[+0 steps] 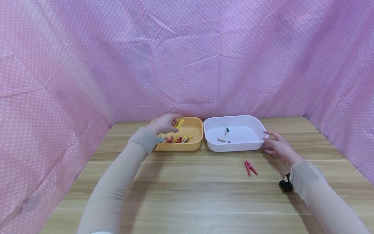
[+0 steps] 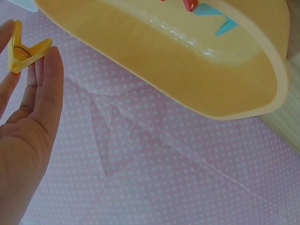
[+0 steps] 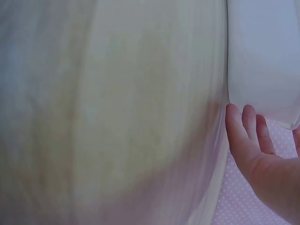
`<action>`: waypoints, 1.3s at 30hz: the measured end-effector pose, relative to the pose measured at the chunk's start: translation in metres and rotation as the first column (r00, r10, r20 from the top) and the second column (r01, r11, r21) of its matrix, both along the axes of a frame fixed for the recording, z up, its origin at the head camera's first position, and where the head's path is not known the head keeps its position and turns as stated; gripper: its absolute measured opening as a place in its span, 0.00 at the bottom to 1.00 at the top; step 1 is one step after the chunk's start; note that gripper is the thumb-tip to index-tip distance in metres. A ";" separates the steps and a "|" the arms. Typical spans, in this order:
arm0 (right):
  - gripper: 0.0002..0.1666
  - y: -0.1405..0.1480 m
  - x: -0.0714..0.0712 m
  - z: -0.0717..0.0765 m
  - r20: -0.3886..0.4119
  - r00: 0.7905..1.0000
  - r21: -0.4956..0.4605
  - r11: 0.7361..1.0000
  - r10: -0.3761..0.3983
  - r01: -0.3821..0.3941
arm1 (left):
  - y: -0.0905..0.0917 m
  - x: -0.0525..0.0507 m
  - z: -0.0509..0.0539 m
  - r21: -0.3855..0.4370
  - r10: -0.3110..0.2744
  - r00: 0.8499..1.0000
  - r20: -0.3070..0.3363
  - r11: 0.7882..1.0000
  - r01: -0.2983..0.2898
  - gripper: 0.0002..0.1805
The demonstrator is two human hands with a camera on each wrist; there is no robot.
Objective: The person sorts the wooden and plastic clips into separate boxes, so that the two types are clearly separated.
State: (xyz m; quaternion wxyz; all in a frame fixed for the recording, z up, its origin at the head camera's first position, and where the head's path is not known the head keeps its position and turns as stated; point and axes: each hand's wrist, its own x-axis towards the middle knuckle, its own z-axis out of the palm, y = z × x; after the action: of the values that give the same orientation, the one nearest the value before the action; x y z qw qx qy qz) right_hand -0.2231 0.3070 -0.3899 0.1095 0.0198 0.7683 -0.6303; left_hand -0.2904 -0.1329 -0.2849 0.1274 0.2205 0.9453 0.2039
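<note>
A yellow clothespin (image 2: 22, 49) is pinched between the thumb and fingertips of my left hand (image 1: 167, 123), above the yellow bin (image 1: 198, 133). In the left wrist view its two handles spread apart and its spring shows. Lower in that bin lie several clothespins, among them a red clothespin (image 1: 169, 139) and a blue clothespin (image 1: 161, 139). At the right end of the white bin (image 1: 214, 148), my right hand (image 1: 279, 148) rests its extended fingertips against the wall. Inside are small clips, one with a dark green piece (image 1: 227, 131) and a pale wooden-looking one (image 1: 221, 140).
One red clothespin (image 1: 249, 168) lies on the wooden table (image 1: 193, 195) in front of the white bin. The two bins stand side by side near the back edge. Pink dotted cloth (image 1: 187, 65) hangs behind and at both sides.
</note>
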 end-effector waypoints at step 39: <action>0.33 -0.002 0.003 0.004 0.022 1.000 -0.020 1.000 0.008 -0.007 | 0.012 0.016 -0.004 0.149 -0.082 0.975 -0.209 0.982 0.115 0.23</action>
State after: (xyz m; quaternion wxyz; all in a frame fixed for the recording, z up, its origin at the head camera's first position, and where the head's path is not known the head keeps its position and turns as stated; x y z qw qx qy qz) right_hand -0.2206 0.3051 -0.3859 0.1207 0.0229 0.7609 -0.6372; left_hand -0.2740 -0.1206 -0.2887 0.0229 0.2963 0.9218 0.2490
